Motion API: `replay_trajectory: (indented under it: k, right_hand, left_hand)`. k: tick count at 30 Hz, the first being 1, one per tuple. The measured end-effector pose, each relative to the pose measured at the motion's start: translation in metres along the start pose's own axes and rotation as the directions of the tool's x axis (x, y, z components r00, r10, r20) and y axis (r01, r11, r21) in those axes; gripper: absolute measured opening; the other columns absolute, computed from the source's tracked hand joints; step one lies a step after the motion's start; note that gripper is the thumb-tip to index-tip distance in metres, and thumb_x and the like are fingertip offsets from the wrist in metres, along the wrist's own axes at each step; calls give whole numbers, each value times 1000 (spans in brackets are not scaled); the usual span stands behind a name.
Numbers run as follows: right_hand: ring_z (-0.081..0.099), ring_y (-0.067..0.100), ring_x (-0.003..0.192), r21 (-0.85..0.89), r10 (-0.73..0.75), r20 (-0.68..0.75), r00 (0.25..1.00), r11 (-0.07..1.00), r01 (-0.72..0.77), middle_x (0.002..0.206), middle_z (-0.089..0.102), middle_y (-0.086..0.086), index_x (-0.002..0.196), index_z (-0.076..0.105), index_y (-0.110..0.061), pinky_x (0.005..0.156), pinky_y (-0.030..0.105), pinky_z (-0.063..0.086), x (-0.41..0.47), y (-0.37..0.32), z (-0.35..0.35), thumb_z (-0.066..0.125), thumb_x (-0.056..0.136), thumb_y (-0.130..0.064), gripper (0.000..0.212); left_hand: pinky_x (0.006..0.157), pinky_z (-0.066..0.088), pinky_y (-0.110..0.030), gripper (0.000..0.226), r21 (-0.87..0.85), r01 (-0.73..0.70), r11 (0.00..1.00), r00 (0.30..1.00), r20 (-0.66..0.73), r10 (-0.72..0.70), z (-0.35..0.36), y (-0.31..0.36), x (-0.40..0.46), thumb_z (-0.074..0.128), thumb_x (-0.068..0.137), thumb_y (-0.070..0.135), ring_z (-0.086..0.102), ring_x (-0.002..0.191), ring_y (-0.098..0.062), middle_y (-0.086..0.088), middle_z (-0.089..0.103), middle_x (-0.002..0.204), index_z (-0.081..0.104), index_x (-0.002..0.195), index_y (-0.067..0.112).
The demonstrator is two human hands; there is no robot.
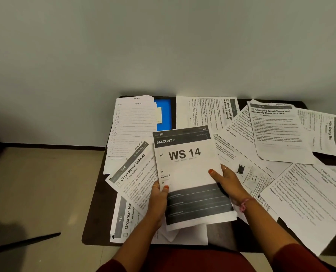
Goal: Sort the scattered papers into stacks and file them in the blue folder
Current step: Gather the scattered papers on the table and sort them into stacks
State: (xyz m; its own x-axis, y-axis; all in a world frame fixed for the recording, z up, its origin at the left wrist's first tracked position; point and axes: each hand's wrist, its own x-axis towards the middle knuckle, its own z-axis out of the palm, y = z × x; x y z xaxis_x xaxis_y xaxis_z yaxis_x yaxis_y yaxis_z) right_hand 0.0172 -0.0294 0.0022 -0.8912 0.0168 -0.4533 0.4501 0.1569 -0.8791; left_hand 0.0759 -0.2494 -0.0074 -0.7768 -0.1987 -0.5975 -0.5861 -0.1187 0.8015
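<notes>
Left hand (pixel 159 195) and right hand (pixel 225 178) each clamp a side edge of the WS 14 sheet (pixel 186 167), lifting it above the scattered papers (pixel 281 134), likely for sorting.

Your way to the blue folder (pixel 164 114) at the far edge is half blocked: a lined sheet (pixel 131 130) covers its left part and the sheet (pixel 186 173) you hold rises in front of it. Loose papers (pixel 277 134) crowd the right of the dark table (pixel 96 213). Bare tabletop shows only along the near-left edge.
</notes>
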Motion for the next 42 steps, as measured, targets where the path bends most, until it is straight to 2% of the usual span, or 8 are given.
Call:
replay_trajectory:
  k: [5, 8, 11, 17, 20, 26, 32, 42]
  right_hand:
    - [62, 22, 108, 48, 21, 4, 1000, 999, -21, 123, 64, 3, 127, 56, -18, 94, 41, 51, 3, -1, 1, 60, 93, -25, 35]
    - [62, 22, 107, 67, 23, -24, 999, 998, -21, 121, 64, 5, 125, 55, -18, 95, 42, 50, 3, 0, -2, 59, 93, -23, 33]
    - [62, 24, 106, 86, 45, -46, 998, 995, -41, 119, 64, 7, 124, 55, -17, 93, 41, 50, 2, 2, -8, 59, 93, -22, 32]
    - [64, 18, 97, 119, 71, -62, 996, 991, -63, 114, 66, 8, 128, 54, -12, 77, 29, 53, -4, 8, -13, 59, 93, -22, 37]
    - [65, 16, 93, 135, 85, -72, 994, 988, -75, 107, 67, 4, 126, 55, -13, 73, 25, 53, -6, 9, -14, 59, 93, -21, 34]
    - [65, 22, 97, 165, 97, -101, 990, 983, -79, 114, 67, 10, 125, 55, -13, 79, 33, 54, -11, 11, -23, 60, 92, -22, 34]
    - [65, 17, 91, 216, 98, -145, 985, 974, -66, 104, 68, 2, 120, 55, -19, 73, 28, 54, -19, 11, -35, 58, 93, -21, 28]
    - [65, 24, 101, 238, 118, -152, 981, 968, -80, 115, 67, 7, 127, 54, -16, 87, 38, 52, -28, 23, -54, 59, 92, -23, 36]
  left_hand:
    - [77, 56, -35, 28, -58, -17, 998, 988, -153, 8, -23, -2, 4, 53, 97, 16, 64, 98, -21, -5, 62, 113, 47, 124, 18]
    - [82, 57, -47, 56, -24, 18, 1000, 877, -480, -27, -48, -10, 15, 65, 89, 14, 60, 108, -30, -18, 50, 128, 38, 138, 11]
    - [82, 56, -51, 75, -52, 158, 986, 784, -601, -157, -71, -15, 18, 72, 82, 18, 50, 117, -34, -22, 34, 139, 29, 143, 12]
    - [64, 55, -37, 65, -251, 132, 959, 830, -501, -245, -87, -13, 13, 63, 91, 15, 66, 82, -25, -15, 62, 108, 26, 145, 14]
    - [56, 55, -31, 40, -289, 113, 951, 880, -416, -231, -88, -12, 12, 61, 93, 19, 69, 72, -23, -13, 70, 104, 48, 129, 9]
    - [54, 55, -28, 20, -258, 19, 966, 940, -325, -106, -82, -8, 8, 61, 93, 15, 72, 68, -18, -9, 72, 97, 58, 112, 8]
    - [75, 58, -42, 16, -322, -101, 941, 950, -313, -5, -71, -4, 5, 48, 100, 17, 69, 93, -21, -8, 67, 107, 46, 116, 14]
    - [44, 49, -18, 13, -280, -176, 944, 935, -347, 71, -64, 14, 15, 43, 102, 19, 63, 80, -16, -7, 65, 104, 43, 114, 17]
